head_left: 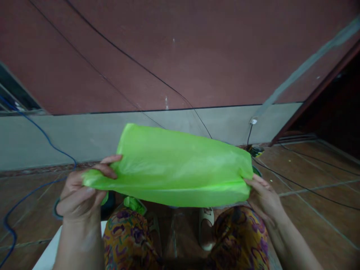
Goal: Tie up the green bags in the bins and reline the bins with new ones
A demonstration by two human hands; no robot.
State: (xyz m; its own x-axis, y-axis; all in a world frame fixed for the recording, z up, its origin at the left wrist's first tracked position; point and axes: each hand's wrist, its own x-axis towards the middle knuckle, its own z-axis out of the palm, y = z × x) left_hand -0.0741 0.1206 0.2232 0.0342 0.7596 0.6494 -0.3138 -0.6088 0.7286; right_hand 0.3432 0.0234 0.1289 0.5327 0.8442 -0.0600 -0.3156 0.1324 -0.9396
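A bright green plastic bag [180, 168] is stretched out flat between my two hands, above my knees. My left hand [84, 185] pinches its left end, with the thumb and fingers closed on the gathered corner. On the other side my right hand [261, 191] grips the bag's right edge, the thumb in front and the other fingers partly hidden behind. Below the bag, near my left knee, lies more crumpled green plastic [135, 205] in a container that the bag partly covers.
A blue hose [50, 140] runs down the left side to the tiled floor [315, 195]. Dark cables cross the wall [180, 56] and the floor at right. A small dark object with yellow [256, 150] stands by the wall. My slippers [206, 228] show below.
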